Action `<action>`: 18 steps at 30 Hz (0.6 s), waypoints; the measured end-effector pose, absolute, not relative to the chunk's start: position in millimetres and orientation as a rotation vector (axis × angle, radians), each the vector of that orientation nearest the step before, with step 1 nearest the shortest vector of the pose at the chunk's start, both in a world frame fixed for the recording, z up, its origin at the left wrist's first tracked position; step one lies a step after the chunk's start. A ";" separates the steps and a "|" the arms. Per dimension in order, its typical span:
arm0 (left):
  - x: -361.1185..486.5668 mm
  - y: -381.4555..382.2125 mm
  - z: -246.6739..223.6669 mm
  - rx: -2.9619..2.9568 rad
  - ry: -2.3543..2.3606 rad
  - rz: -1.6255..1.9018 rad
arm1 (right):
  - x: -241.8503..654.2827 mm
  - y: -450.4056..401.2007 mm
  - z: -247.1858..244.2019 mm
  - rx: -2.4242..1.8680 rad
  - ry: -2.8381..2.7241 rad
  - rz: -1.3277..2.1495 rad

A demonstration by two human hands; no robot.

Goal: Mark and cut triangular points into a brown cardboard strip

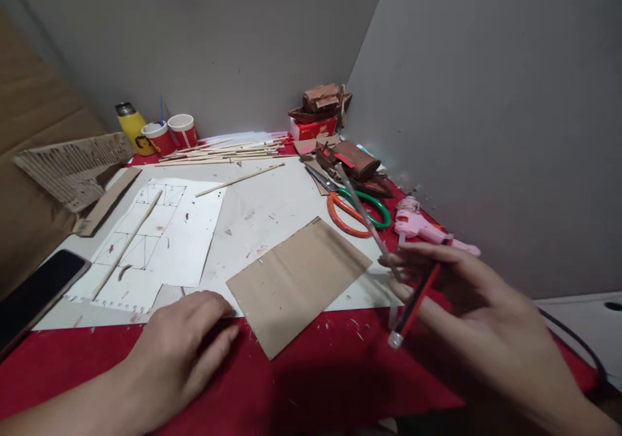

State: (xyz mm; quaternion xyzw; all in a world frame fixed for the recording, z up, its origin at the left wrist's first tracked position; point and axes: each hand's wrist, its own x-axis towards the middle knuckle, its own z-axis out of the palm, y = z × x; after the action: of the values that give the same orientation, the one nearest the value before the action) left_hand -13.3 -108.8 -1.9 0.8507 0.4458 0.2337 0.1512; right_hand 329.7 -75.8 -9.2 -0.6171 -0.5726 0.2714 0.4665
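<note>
Red-and-black pencil [420, 298] in head view, slanting through half-closed right hand [471, 300]; thin greyish rod [365, 219] also between those fingers, raised over desk [340, 358]. Left hand [187, 339] palm down, fingers loosely bent, thumb apart, nothing seen in grasp; just beside cardboard piece [299, 287], flat. Farther left, wooden stick [127, 245] across ruled drawing sheet [194, 248]. Scissors [332, 212] beyond cardboard, near pink glue gun [413, 222].

Pencil [418, 298] partly hidden by right hand [479, 313]
</note>
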 end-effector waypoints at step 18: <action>-8.3 -114.5 -27.9 3.065 1.078 0.395 | 339.2 -35.0 -17.3 -1.645 -1.892 0.384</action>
State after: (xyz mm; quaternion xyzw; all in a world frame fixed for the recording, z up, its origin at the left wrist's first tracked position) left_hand -8.3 -114.5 -27.9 0.9344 0.3286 0.1205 -0.0659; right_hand 339.2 -35.0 -17.3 -0.6190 -0.7121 0.1445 0.2981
